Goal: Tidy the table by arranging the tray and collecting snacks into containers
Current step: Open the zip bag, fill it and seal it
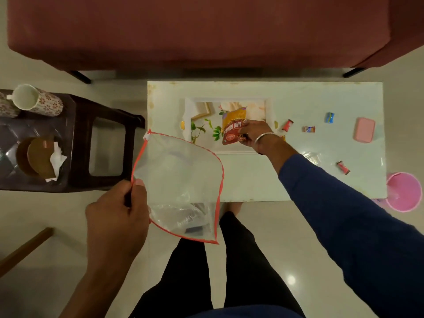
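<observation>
My left hand [119,212] grips the left edge of a clear zip bag [181,180] with a red border, held up over the table's front left corner. Something small and dark lies in the bag's bottom. My right hand [254,131] is closed on a red and yellow snack packet [232,126] that rests on the white floral tray [204,131]. A light wafer-like piece [203,109] lies in the tray's far left corner. Small wrapped candies lie to the right on the table: a red one [287,125], a brown one [308,129], a blue one [329,117] and another red one [343,167].
A pink lidded box [364,133] sits at the white table's [252,180] right end. A pink bucket [403,191] stands off its front right corner. A dark stool [75,143] on the left carries a floral mug [34,101] and paper cups. A maroon sofa [206,31] lies behind.
</observation>
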